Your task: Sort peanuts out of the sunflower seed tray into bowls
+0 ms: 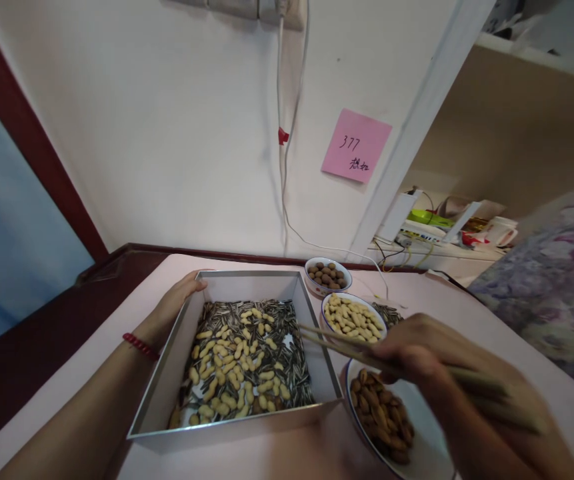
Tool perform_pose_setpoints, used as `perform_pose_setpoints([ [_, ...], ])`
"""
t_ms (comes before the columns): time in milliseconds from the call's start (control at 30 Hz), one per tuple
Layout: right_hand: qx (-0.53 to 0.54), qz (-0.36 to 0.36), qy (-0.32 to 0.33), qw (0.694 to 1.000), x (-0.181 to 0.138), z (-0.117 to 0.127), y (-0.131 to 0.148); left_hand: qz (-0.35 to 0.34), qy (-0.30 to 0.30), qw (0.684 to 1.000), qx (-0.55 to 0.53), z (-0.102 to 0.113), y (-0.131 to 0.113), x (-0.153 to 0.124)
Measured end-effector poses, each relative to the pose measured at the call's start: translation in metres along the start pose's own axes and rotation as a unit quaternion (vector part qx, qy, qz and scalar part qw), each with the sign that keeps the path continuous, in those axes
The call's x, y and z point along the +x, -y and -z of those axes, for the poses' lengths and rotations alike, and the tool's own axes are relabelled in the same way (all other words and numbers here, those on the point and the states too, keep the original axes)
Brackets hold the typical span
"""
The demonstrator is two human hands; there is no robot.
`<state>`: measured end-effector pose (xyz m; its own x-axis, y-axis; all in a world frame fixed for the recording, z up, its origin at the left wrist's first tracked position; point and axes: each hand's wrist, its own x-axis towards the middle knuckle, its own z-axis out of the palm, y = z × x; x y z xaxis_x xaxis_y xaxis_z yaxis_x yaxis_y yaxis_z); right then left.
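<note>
A square grey tray (177, 360) on the table holds mixed peanuts (229, 370) and striped sunflower seeds (261, 313). My left hand (179, 297) grips the tray's far left corner, fingers curled over the rim; a red cord circles that wrist. My right hand (417, 347) is closed around a pair of wooden chopsticks (331, 341), whose tips reach over the tray's right wall. Under that hand sits a white bowl of almonds (381, 413). Beyond it stand a bowl of peanuts (351, 317) and a small bowl of brown nuts (327, 273).
A pile of sunflower seeds (389, 312) shows behind the peanut bowl. A white cable (283, 167) hangs down the wall beside a pink sticky note (355, 147). A cluttered shelf (447, 230) lies to the right, and patterned fabric (551, 287) at the right edge.
</note>
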<state>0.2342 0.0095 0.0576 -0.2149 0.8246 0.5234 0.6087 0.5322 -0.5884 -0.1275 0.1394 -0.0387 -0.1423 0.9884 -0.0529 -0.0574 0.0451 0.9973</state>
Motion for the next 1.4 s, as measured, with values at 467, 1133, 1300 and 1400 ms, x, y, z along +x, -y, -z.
perform_pose_setpoints([
  [467,0.075,-0.044,0.122,0.989,0.011,-0.043,-0.009,-0.013,0.001,1.000,-0.027,-0.001,0.006,0.000],
  [1133,0.049,-0.006,0.108,0.993,0.013,-0.042,-0.011,-0.005,0.007,0.999,-0.046,0.000,0.007,0.000],
  [1300,0.041,-0.005,0.094,0.995,0.015,-0.050,-0.009,-0.013,0.006,0.999,-0.047,-0.002,0.007,-0.001],
  [1400,0.050,-0.006,0.091,0.995,0.013,-0.053,-0.010,-0.016,0.006,0.999,-0.045,-0.002,0.008,-0.001],
])
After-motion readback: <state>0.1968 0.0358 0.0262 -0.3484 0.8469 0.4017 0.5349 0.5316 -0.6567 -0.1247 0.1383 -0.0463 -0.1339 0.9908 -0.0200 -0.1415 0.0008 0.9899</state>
